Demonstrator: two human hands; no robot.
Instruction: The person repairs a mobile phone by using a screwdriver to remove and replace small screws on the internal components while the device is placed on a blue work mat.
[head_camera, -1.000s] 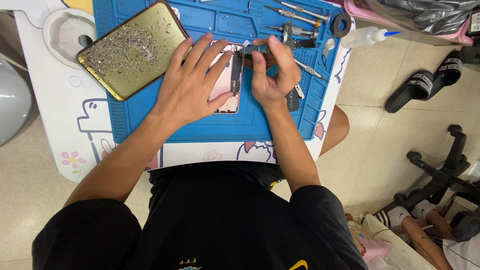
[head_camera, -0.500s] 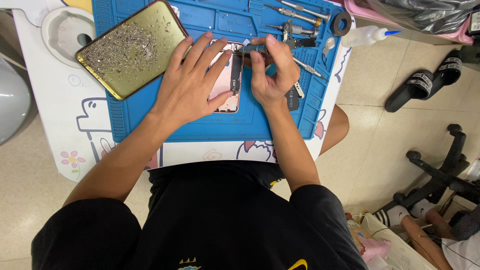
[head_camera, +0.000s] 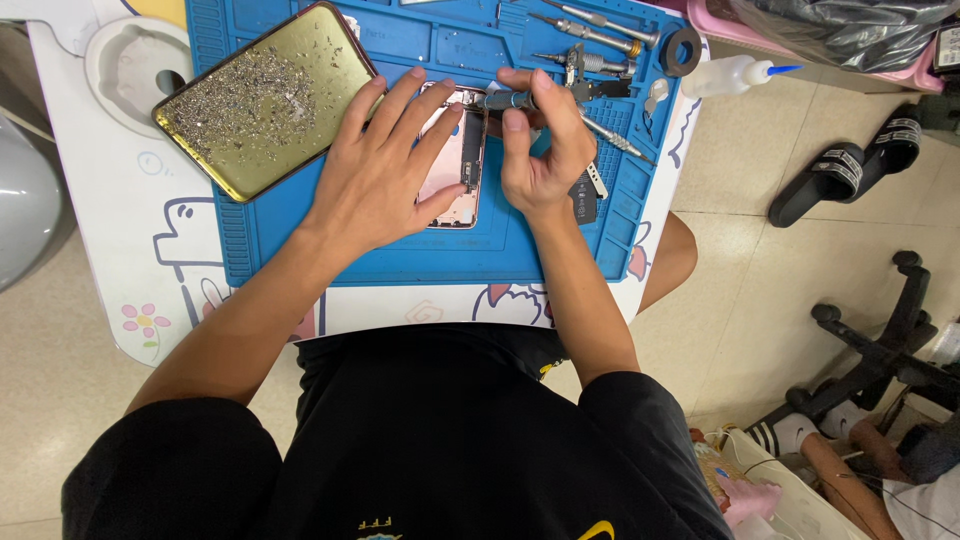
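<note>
Nothing moved: left hand (head_camera: 385, 170) flat on phone (head_camera: 455, 165), right hand (head_camera: 540, 150) grips screwdriver (head_camera: 505, 100).

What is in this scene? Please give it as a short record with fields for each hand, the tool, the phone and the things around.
left hand: flat on the opened phone, fingers spread
right hand: grips a small screwdriver over the phone's top end
surface: blue repair mat on a white table
gold tray: left of the phone, covered with tiny screws
spare tools: along the mat's top edge
white squeeze bottle: right of the mat
</note>
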